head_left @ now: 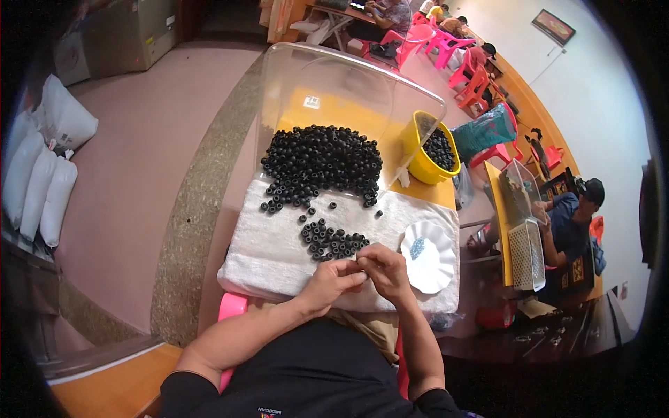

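My left hand (334, 282) and my right hand (385, 270) meet above the near edge of a white towel (258, 258). Fingers and thumb are pinched together on each; whatever lies between them is too small or hidden to name. Just beyond the fingertips is a small cluster of black, bead-like pieces (324, 240) with holes. Farther off, a large heap of the same black pieces (320, 157) spills from a clear plastic bin (334, 76) onto the towel. Right of my right hand sits a white scalloped dish (435, 268) holding tiny light-blue bits (417, 248).
A yellow tub (419, 164) with more black pieces stands right of the clear bin. White sacks (59, 198) lean at the far left. On the right, a co-worker (575, 223) sits at a table with a white perforated basket (526, 256). Pink chairs (446, 47) and more people are behind.
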{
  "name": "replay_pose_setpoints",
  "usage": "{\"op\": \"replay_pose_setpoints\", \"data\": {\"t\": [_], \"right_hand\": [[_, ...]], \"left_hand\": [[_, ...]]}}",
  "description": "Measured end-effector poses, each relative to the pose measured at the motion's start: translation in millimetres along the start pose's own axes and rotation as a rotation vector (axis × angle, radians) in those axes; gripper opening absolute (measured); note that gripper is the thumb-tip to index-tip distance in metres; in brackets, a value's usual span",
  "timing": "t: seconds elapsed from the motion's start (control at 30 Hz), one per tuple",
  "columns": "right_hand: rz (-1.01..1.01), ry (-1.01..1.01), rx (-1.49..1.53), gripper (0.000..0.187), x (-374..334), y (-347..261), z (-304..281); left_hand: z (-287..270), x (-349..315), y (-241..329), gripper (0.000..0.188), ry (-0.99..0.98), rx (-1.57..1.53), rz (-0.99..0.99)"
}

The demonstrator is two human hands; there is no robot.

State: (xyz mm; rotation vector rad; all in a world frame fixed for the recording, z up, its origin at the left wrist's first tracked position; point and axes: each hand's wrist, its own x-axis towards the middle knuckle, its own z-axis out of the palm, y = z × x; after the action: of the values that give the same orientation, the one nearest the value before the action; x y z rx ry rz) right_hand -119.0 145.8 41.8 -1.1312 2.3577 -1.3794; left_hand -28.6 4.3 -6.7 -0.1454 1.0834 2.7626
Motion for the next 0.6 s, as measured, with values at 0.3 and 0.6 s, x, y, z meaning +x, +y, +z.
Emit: {"op": "replay_pose_setpoints", "data": {"t": [0.3, 0.6], "right_hand": [[-0.075, -0.068, 0.021, 0.013, -7.9, -8.9, -16.3], [-0.184, -0.085, -0.297, 0.020, -5.9, -25.2, -16.7]], "left_hand": [[-0.9, -1.9, -1.1, 0.021, -0.036, 0.265, 0.020], [4.3, -3.4, 5.2, 0.022, -0.039, 0.335, 0.030]]}}
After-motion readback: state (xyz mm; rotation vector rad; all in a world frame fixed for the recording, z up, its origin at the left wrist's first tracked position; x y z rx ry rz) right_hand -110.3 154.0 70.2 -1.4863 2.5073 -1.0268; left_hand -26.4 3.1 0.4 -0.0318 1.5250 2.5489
